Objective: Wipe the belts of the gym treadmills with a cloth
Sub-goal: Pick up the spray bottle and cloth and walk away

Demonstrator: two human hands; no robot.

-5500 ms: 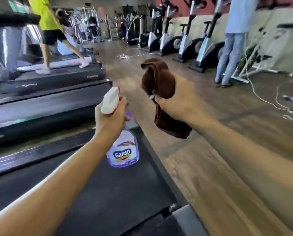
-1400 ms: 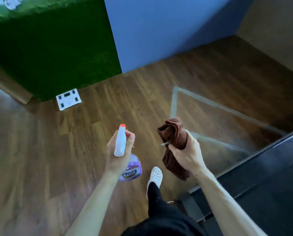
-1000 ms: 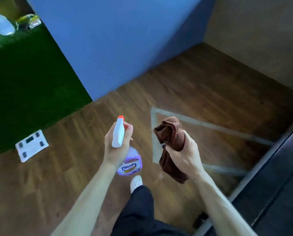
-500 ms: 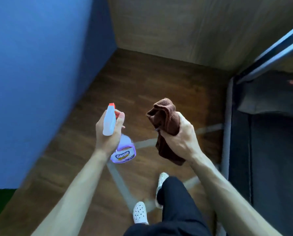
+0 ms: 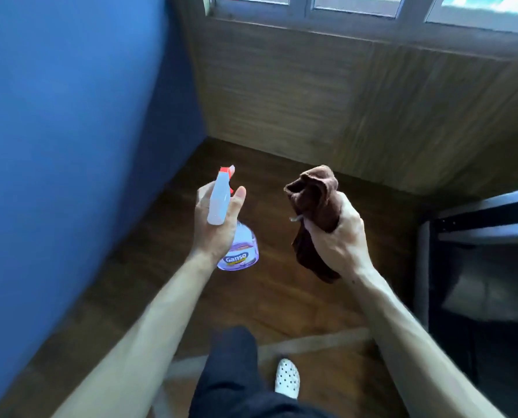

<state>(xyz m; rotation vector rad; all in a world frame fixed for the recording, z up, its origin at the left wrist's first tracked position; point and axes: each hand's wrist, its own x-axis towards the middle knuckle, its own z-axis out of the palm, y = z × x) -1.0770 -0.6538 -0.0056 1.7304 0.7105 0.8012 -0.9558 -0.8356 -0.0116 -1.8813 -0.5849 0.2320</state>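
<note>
Brown cloth [image 5: 318,206] is bunched in your right hand [image 5: 339,239], the nearer one to the treadmill [image 5: 474,267] at your right; your left hand [image 5: 215,227] grips the spray bottle [image 5: 236,251].

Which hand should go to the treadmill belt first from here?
Right, probably. The right hand grips the brown cloth and is nearer the treadmill at the right edge. The left hand holds the spray bottle, farther off beside the blue wall.
</note>
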